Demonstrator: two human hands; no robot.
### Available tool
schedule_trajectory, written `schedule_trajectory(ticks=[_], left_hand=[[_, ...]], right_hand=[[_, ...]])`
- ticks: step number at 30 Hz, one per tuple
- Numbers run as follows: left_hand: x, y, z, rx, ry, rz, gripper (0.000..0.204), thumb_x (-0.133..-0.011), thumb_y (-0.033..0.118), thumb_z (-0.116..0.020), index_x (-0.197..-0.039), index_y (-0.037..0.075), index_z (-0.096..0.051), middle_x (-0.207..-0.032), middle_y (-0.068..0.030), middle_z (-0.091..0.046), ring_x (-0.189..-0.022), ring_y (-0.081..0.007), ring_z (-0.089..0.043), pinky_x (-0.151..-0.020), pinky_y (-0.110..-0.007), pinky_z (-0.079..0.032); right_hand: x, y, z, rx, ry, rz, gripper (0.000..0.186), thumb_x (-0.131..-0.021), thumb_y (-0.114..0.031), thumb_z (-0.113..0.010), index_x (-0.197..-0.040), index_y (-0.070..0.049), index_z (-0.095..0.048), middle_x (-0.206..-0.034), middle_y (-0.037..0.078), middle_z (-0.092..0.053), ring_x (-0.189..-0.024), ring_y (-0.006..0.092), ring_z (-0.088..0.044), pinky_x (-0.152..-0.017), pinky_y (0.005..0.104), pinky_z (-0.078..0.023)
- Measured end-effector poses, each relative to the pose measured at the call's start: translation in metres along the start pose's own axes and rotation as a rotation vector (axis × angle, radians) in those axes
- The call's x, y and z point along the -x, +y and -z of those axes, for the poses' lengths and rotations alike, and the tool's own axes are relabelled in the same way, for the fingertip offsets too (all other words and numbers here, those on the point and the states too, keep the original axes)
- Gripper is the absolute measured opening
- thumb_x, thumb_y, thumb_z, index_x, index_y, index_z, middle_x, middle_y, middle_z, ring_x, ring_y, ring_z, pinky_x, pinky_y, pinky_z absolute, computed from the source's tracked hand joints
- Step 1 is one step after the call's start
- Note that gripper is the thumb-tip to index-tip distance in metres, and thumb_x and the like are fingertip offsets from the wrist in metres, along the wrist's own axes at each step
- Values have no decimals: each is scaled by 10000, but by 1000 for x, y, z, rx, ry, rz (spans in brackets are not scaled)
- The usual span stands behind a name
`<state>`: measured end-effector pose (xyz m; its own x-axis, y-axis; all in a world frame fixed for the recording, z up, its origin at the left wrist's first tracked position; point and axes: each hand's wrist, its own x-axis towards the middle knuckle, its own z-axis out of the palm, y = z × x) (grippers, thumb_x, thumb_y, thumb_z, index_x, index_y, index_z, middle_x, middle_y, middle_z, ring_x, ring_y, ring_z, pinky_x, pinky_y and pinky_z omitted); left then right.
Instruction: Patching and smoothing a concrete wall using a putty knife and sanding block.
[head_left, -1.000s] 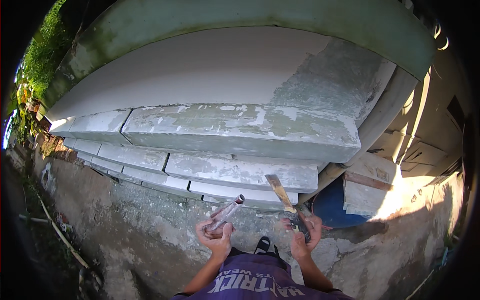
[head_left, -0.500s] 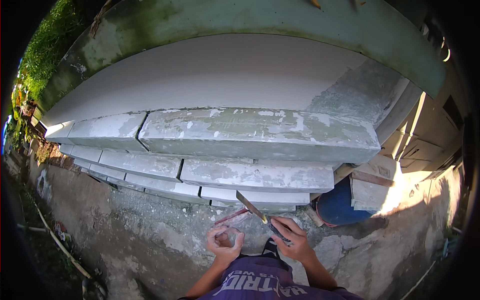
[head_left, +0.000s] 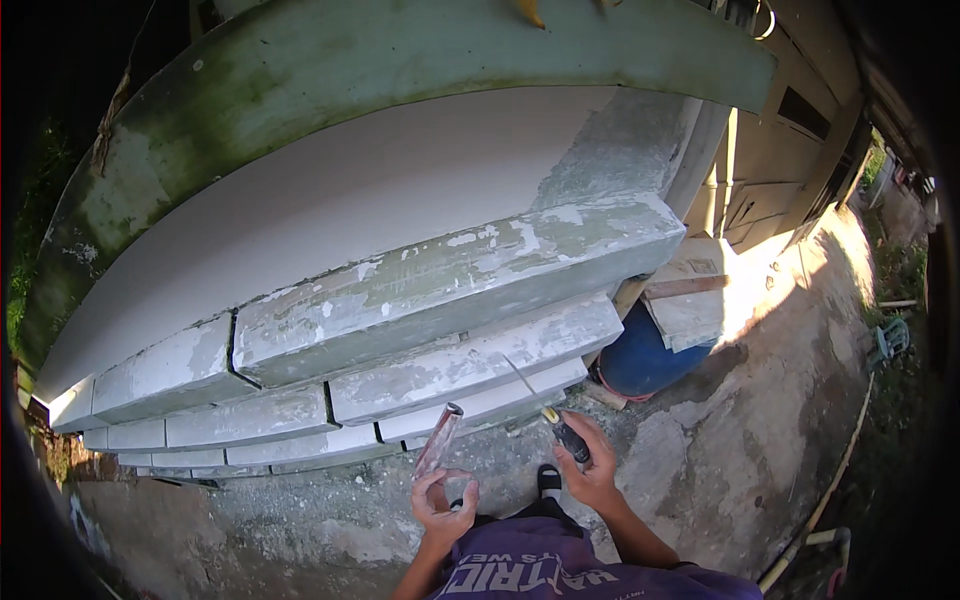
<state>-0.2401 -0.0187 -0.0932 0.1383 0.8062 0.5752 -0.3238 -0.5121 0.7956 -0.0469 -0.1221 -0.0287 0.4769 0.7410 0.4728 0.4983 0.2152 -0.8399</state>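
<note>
My right hand [head_left: 592, 468] is closed round the black and yellow handle of a putty knife [head_left: 570, 438]. Its thin metal blade, seen almost edge-on, points up and left toward the ledges. In my left hand [head_left: 444, 503] is a narrow reddish piece smeared with white [head_left: 438, 440], tilted upward; its exact kind is unclear. The fingers curl round its lower end. Both hands are apart, in front of a stepped concrete ledge [head_left: 470, 295] with patchy white coating. Neither tool clearly touches it.
Above the ledges runs a white wall face [head_left: 380, 190] with a bare grey patch, under a mossy green slab [head_left: 420, 55]. A blue drum [head_left: 648, 360] with a board [head_left: 695, 315] on it stands at the right. Rough concrete floor [head_left: 320, 530] lies below, with a pipe [head_left: 830, 500] along the right.
My view has turned to the right, so the ledges now slant. The reddish piece has tipped more upright in my left hand. The putty knife's blade has turned more edge-on.
</note>
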Motion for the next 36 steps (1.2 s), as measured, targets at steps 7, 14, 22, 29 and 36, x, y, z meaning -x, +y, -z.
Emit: schedule_trajectory(ticks=[7, 14, 22, 29, 36], left_hand=[[-6, -13, 12, 150, -249, 36, 610, -748, -149, -754, -1253, 9, -452, -1020, -135, -620, -821, -242, -706, -711, -338, -575], [-13, -17, 3, 133, -331, 70, 600, -743, -129, -771, -1242, 8, -466, -925, -115, -659, -856, -243, -706, -751, -367, -573], [-25, -54, 11, -282, -414, -119, 478, -754, -60, -785, -1175, 13, -571, -1069, -162, -672, -957, -254, -686, -900, -392, -523], [-40, -62, 5, -519, -262, -137, 345, -766, 12, -790, -1081, 27, -649, -1016, -154, -717, -979, -303, -696, -917, -393, -511], [-44, -72, -27, -596, -232, -136, 302, -810, 29, -769, -1088, 29, -652, -1041, -152, -711, -1025, -318, -673, -943, -424, -484]], right_hand=[[18, -10, -9, 14, -15, -165, 470, -902, 2, -646, -1365, -63, -599, -1349, 164, -590, -1240, 307, -584, -1054, 373, -438], [25, -16, 0, 1, -90, -223, 467, -894, -7, -653, -1355, -45, -590, -1298, 185, -600, -1220, 315, -583, -1043, 369, -436], [24, 6, 37, -224, 213, -244, 411, -927, -27, -668, -1310, 32, -532, -1125, 105, -662, -896, 85, -611, -772, 247, -511], [-47, -12, 89, -352, 374, -200, 473, -899, 33, -671, -1332, 29, -482, -1004, 122, -686, -726, 60, -602, -612, 192, -473], [-152, -40, 95, -288, 348, -50, 541, -855, 49, -713, -1354, 5, -508, -992, 97, -672, -771, 60, -622, -627, 195, -478]])
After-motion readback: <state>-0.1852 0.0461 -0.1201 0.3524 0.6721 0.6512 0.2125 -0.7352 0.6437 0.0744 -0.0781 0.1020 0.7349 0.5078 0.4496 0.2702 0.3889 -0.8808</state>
